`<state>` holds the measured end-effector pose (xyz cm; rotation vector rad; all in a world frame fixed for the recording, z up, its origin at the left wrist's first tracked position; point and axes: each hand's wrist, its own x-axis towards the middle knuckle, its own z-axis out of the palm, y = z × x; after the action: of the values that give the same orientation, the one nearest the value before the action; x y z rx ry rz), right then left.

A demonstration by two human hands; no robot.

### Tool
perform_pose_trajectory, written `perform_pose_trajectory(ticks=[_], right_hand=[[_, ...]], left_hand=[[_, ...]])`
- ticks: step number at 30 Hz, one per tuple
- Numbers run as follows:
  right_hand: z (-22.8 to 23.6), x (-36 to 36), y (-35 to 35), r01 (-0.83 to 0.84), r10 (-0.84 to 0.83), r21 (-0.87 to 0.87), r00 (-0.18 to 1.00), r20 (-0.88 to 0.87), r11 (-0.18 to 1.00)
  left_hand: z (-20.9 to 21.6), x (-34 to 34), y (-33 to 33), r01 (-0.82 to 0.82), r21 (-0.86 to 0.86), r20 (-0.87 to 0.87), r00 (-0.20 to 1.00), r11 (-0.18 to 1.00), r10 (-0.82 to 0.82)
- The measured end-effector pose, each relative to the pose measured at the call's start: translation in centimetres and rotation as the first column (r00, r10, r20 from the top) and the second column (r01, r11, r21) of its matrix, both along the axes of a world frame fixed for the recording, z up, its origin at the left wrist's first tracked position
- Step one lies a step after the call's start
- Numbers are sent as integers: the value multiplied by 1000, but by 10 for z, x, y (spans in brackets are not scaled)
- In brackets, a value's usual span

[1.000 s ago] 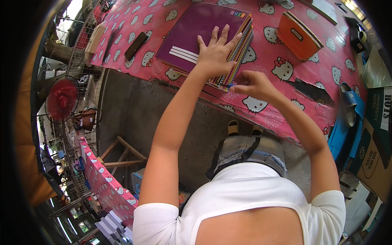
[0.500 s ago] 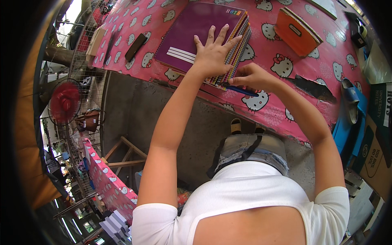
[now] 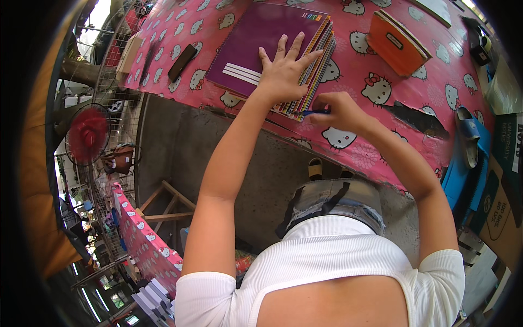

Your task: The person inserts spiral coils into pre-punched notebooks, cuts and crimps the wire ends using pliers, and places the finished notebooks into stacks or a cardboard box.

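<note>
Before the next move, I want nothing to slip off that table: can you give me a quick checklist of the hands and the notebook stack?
1. Left hand flat on the purple notebook, fingers spread: ok.
2. Right hand pinching a blue pen at the stack's near corner: ok.
3. Notebook stack squared up: not ok, the spiral edges fan out to the right.
4. Stack fully on the pink tablecloth: ok, though near the front edge.
5. Orange box apart from both hands: ok.
6. Pen tip touching a page: cannot tell.
</note>
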<state>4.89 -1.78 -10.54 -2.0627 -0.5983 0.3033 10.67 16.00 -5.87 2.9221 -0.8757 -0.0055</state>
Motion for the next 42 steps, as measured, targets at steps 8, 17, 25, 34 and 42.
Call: perform_pose_trajectory(ticks=[8, 17, 25, 34, 42], right_hand=[[-1, -15, 3, 43, -41, -51, 998, 51, 998], [6, -5, 2, 212, -62, 81, 595, -801, 974], [-17, -20, -2, 152, -105, -31, 800, 591, 988], [3, -19, -1, 84, -9, -170, 915, 404, 982], [-12, -22, 4, 134, -49, -135, 865, 500, 982]], left_hand=[[3, -1, -3, -42, 76, -2, 999, 996, 43], [7, -2, -6, -40, 134, -23, 999, 990, 44], [5, -1, -4, -38, 69, -29, 999, 997, 40], [4, -2, -3, -25, 57, -26, 999, 998, 26], [3, -1, -4, -41, 61, 3, 999, 997, 41]])
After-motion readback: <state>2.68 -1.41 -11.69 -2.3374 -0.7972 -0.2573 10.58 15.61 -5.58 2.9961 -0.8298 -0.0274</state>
